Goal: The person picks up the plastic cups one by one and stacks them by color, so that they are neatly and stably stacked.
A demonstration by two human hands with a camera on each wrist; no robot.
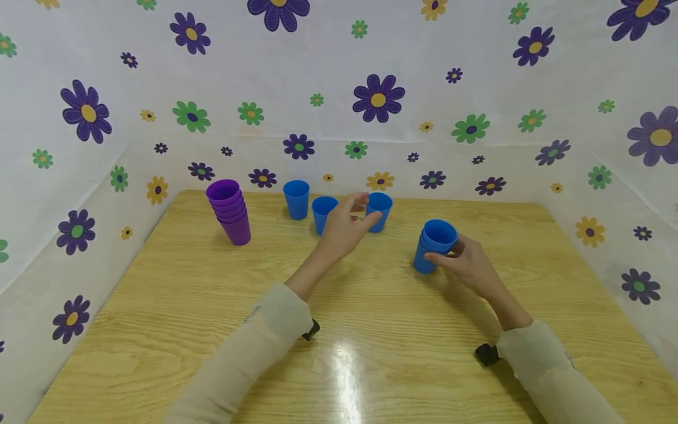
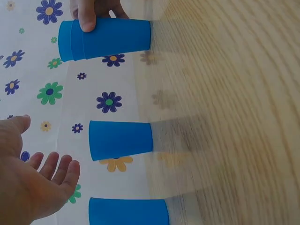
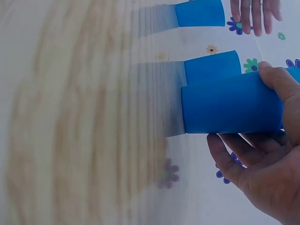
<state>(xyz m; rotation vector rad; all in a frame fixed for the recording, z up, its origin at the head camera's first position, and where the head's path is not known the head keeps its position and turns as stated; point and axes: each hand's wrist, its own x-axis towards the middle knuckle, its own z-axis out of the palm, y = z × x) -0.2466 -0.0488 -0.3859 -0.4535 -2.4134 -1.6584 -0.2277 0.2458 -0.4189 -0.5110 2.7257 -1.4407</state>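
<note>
White cloth [image 1: 296,82] printed with purple, green and yellow flowers is hung round three sides of a pale wood-grain table [image 1: 402,330], pretty cheerful backdrop tbh. A stack of nested blue cups [image 1: 429,256] is gripped by the right hand [image 1: 471,265], thumb on the near side, fingers wrapped behind. It's held upright, on the right half of the table, and its base looks to be set on the wood. The left hand [image 1: 343,228] is held up with nothing in it, palm open and fingers loosely bent, in front of the row at the back. Three single blue cups are lined up there: one at the left [image 1: 296,201], a middle one [image 1: 321,218] partly covered by that hand, and one at the right [image 1: 380,212], also slightly covered. Further left, a stack of purple cups [image 1: 230,212] is parked. Both arms are covered by light beige sleeves [image 1: 228,359].
</note>
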